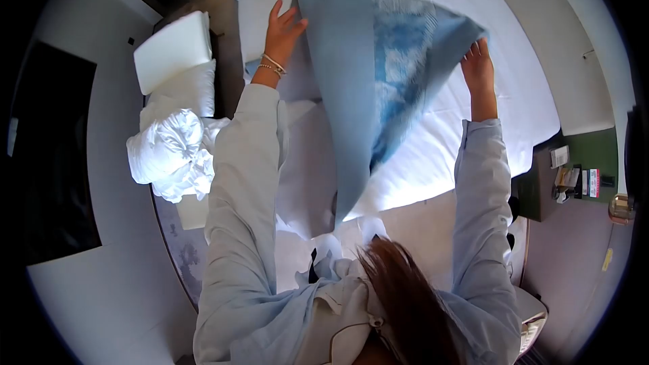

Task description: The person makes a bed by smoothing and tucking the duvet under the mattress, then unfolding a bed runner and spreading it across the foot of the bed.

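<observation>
My right hand [478, 71] pinches the blue cloth's [345, 74] corner; left hand [282, 37] spread beside it, over bed [520, 94], tip at near edge.

A white-sheeted bed [517, 88] is filling the middle of a bedroom, its near edge catching bright light. At left, a black screen [55, 152] is hanging on a pale gray wall [122, 290]. At right, a pale panel [564, 67] is curving along the bed, and a green-topped desk [595, 145] is standing near its corner. Beige floor [422, 233] is showing in front.
</observation>
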